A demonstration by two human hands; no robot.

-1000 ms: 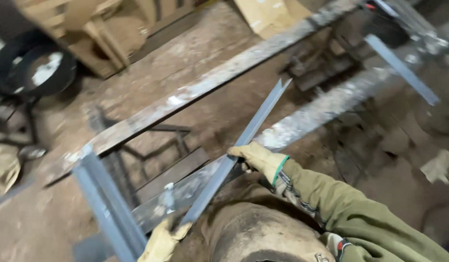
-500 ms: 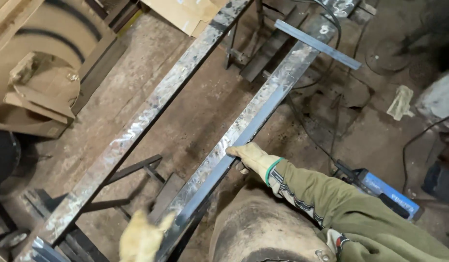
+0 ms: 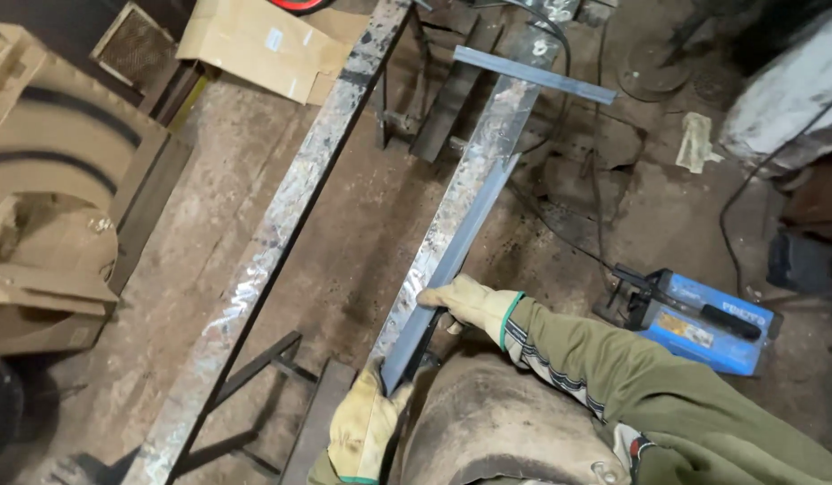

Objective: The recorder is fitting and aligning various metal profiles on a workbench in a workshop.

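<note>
Both gloved hands, left [image 3: 362, 431] and right [image 3: 465, 304], grip steel strip [image 3: 452, 269] lying along rail [image 3: 474, 171]

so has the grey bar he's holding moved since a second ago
Yes. The grey bar, held by both hands, then crossed the right rail at an angle; it now lies along it, far end near the cross piece.

A dirty concrete floor [image 3: 344, 224] fills the workshop. Flattened cardboard [image 3: 254, 40] lies far left, a blue box-shaped machine [image 3: 703, 323] sits at right, and black cables [image 3: 596, 198] trail across the floor.
</note>
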